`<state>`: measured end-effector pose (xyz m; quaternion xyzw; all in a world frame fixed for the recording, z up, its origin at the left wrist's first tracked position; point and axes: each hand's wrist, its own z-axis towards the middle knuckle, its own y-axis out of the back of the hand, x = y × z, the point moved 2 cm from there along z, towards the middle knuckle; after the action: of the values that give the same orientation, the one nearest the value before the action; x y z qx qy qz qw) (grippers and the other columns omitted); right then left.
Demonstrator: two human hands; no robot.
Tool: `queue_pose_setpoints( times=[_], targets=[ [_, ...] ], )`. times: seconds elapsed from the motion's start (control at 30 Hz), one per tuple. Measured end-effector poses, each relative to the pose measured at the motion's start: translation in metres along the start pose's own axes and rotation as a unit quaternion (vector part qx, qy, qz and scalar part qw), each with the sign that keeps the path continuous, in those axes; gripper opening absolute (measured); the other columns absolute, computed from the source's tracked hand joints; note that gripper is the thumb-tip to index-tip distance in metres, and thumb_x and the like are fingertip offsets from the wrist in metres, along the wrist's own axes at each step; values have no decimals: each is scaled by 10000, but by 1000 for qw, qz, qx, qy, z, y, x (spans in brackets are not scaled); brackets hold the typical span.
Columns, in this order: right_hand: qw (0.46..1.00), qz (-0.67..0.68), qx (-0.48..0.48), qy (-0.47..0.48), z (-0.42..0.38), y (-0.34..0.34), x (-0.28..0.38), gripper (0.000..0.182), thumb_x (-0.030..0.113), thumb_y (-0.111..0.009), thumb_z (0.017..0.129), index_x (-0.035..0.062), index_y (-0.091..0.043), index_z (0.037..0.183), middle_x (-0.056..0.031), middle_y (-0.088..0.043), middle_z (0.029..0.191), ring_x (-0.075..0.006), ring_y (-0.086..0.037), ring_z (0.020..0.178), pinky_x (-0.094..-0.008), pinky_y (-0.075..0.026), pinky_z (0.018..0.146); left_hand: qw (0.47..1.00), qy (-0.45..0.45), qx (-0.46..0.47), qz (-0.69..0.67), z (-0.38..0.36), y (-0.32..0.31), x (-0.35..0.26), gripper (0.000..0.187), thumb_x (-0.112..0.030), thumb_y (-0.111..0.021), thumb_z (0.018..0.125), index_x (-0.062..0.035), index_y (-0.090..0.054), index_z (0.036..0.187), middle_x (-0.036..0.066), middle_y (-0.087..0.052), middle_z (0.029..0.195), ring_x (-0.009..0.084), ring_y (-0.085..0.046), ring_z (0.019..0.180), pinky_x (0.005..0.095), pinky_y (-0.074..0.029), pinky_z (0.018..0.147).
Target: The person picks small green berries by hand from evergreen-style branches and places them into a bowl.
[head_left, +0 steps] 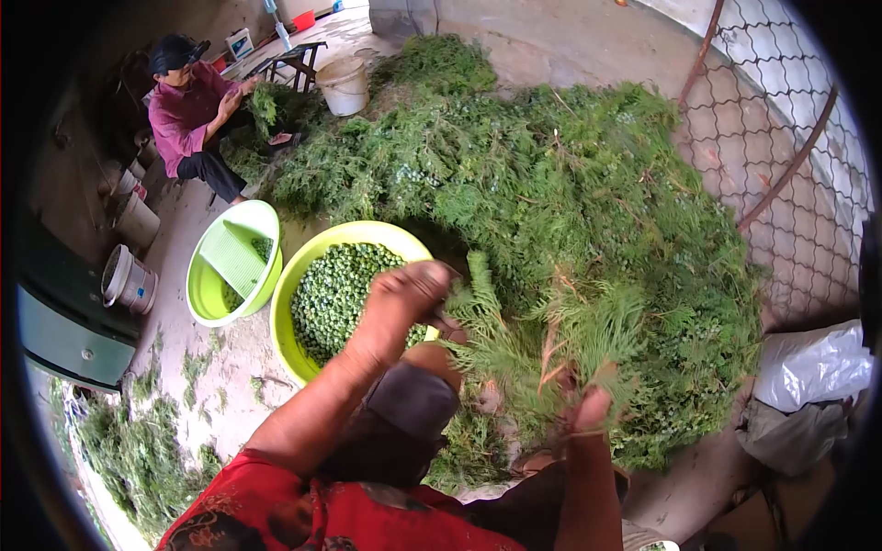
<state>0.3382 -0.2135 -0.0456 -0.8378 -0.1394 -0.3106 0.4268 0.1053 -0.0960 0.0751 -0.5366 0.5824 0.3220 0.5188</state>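
My right hand is closed around the lower stem of a green, feathery evergreen branch; motion blurs its fingertips. My left hand is beside the branch's left side, over the right rim of a yellow-green basin. Its fingers are pressed together, and whatever is between them cannot be made out. Small round green berries fill much of that basin. A large heap of cut evergreen branches, with bluish berries among the leaves, spreads beyond and to the right of my hands.
A paler green basin holding a ribbed green board stands at left. Another person sits back left, handling greenery near a white bucket. Wire mesh is at right, above a plastic bag. Loose sprigs litter the floor.
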Motion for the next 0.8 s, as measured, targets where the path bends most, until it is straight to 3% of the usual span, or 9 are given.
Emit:
queue_pose_setpoints(
  times=[0.07,0.17,0.27,0.3,0.37,0.4,0.57,0.63,0.8],
  targets=[
    [999,1,31,9,-5,1,5,406,414,-410,919,50,-526,1057,-99,-604,894,-211,-609,724,-326,-535,572,990,-40,-119,-65,15,43,1,264,-291,-494,906,-42,-577,936,46,-628,788,109,-569,662,247,-465,621],
    [996,2,83,22,-8,-2,13,403,398,-419,916,41,-510,1077,-110,-593,926,-219,-604,758,-334,-531,604,931,-168,-148,287,27,72,10,233,-128,-458,874,22,-569,1013,88,-639,776,118,-587,608,260,-487,573],
    [990,-1,135,31,-13,-10,15,403,382,-428,912,31,-495,1098,-121,-582,957,-227,-599,793,-343,-526,636,978,32,-99,180,7,60,-4,289,-84,-443,841,34,-545,1085,110,-636,791,131,-601,663,285,-492,577],
    [988,-2,152,35,-13,-12,17,404,377,-431,911,28,-490,1105,-125,-579,968,-230,-597,804,-345,-525,647,953,-17,-157,258,16,79,6,316,-83,-478,831,31,-526,1122,152,-632,771,188,-610,655,319,-496,562],
    [982,-6,182,42,-17,-17,19,406,367,-437,908,22,-480,1119,-132,-571,989,-235,-593,827,-351,-522,668,611,-231,-307,692,23,105,14,334,-87,-537,814,9,-536,1134,193,-631,761,250,-618,674,343,-505,578],
    [979,-6,199,46,-17,-18,21,408,361,-440,907,19,-475,1126,-136,-568,1000,-238,-592,839,-354,-521,679,611,-231,-308,692,21,103,13,334,-87,-537,814,9,-536,1134,193,-631,761,250,-618,674,343,-505,578],
    [955,-7,289,62,-20,-30,22,422,335,-454,901,3,-449,1161,-155,-549,1052,-251,-583,896,-368,-514,733,949,-48,122,286,-7,38,10,254,-230,-595,868,-18,-643,999,70,-624,785,126,-579,752,259,-482,728],
    [944,-12,324,67,-26,-34,22,429,324,-460,898,-3,-439,1175,-162,-542,1074,-257,-580,919,-373,-512,754,969,67,206,119,-24,-2,7,255,-272,-579,886,-35,-650,943,-14,-587,756,57,-523,706,204,-450,677],
    [914,-21,397,76,-38,-41,24,453,298,-475,892,-19,-413,1210,-181,-524,1126,-270,-571,977,-387,-505,808,970,47,238,23,-22,-24,18,213,-255,-607,869,-45,-639,862,-56,-528,690,31,-471,674,212,-426,630]
  ],
)
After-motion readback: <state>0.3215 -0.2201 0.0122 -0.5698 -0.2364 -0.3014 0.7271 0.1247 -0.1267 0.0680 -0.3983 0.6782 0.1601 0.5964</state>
